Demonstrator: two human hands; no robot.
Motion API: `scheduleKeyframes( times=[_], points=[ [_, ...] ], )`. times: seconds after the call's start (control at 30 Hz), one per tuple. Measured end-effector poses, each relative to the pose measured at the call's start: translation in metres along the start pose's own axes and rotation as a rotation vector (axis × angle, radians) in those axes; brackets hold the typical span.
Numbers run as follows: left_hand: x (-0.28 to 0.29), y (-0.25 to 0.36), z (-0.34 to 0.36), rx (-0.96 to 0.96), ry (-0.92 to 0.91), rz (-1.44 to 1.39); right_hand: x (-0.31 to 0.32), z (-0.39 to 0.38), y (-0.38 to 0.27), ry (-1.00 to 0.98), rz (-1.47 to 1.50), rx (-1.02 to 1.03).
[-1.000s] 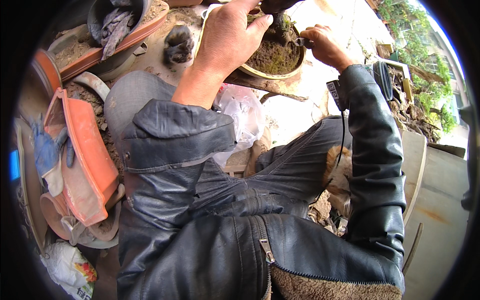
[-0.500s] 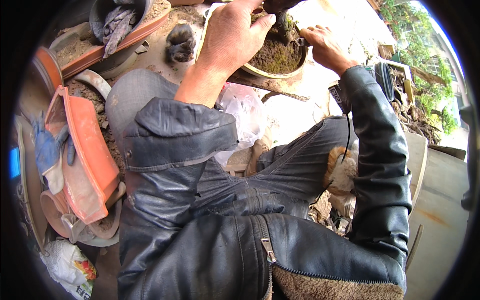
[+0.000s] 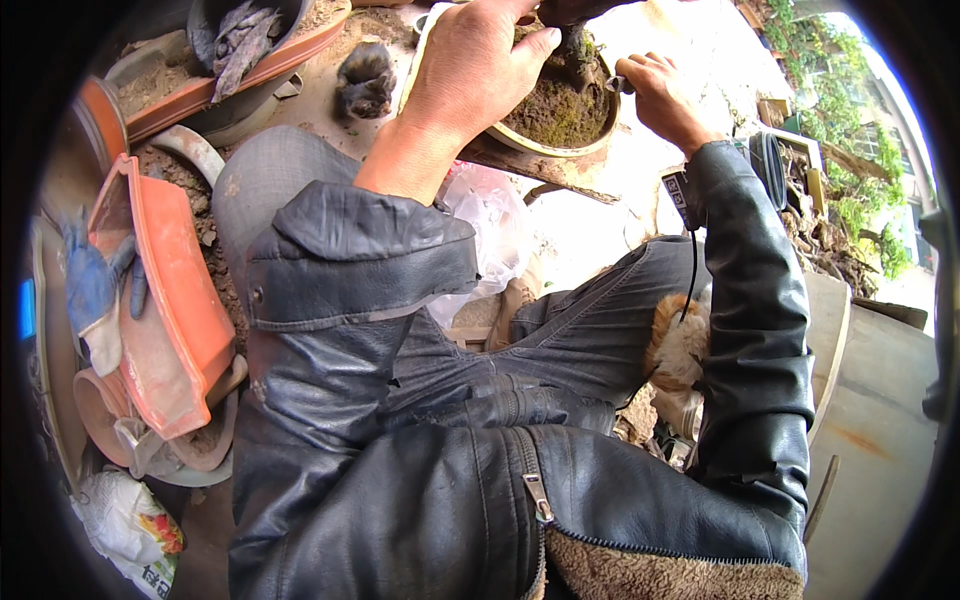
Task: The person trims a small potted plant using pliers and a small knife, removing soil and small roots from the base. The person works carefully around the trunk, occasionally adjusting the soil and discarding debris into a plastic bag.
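Head view: a shallow round cream pot (image 3: 556, 150) of mossy soil with a small dark-trunked plant (image 3: 578, 52) is seen at twelve o'clock. Its rim is gripped by the left hand (image 3: 480, 70); the right hand (image 3: 662, 97) is closed around a small tool, apparently mid-work, loose soil remaining on the surface (image 3: 350, 40).

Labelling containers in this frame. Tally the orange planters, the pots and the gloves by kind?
Orange rectangular planters: 2, one tipped at the left, one at the top left
Round shallow pot with soil and a plant, under both hands: 1
Round terracotta pots, lower left: 1 clearly visible
Blue gloves: 1
Total: 5
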State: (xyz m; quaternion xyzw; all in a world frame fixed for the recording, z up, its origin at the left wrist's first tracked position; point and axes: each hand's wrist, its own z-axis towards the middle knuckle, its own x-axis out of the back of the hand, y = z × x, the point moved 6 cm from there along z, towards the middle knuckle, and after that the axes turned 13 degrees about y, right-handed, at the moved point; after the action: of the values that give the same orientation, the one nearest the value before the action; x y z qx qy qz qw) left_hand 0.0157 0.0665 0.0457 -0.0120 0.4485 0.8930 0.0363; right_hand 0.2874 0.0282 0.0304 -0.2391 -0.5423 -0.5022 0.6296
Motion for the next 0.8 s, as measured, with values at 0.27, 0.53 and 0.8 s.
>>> scheduleKeyframes(
  times=[0.27, 0.53, 0.8],
  points=[
    [0.001, 0.003, 0.000, -0.040, 0.013, 0.028, 0.001, 0.009, -0.010, 0.059, 0.023, 0.078],
    [0.001, 0.003, 0.000, -0.020, 0.014, 0.017, 0.000, 0.011, -0.008, 0.067, 0.050, 0.119],
    [0.001, 0.003, 0.000, -0.007, 0.003, 0.017, -0.003, 0.013, -0.009, 0.016, 0.057, 0.113]
  ],
)
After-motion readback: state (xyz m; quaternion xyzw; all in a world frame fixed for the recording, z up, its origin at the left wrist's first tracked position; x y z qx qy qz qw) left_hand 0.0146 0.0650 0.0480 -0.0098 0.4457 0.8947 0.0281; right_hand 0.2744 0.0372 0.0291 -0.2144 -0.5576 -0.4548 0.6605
